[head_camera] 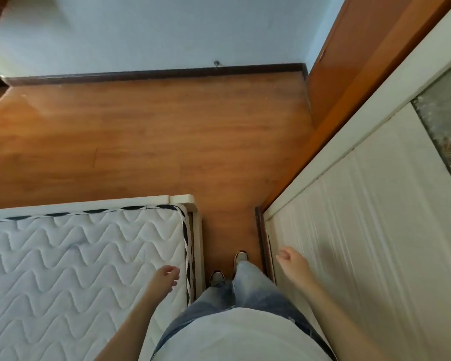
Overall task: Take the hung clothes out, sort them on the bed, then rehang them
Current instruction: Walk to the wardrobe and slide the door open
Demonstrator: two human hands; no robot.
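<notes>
The bed [63,256] fills the lower left, a bare white quilted mattress with a black-and-white edge band on a cream frame. On the right stands the wardrobe [362,230], its cream ribbed sliding door shut. No clothes or hangers show. My left hand [166,277] hangs over the mattress's right edge, fingers loosely curled and holding nothing. My right hand [290,260] hovers just in front of the wardrobe door near its left edge, fingers loosely bent and empty. I stand in the narrow gap between bed and wardrobe.
Wooden floor [154,142] stretches ahead to a pale wall with a dark skirting board [154,74]. A brown wooden door frame [349,87] stands at the right, beyond the wardrobe. The wardrobe door has a grey patterned panel [445,126]. My feet [229,267] are in the aisle.
</notes>
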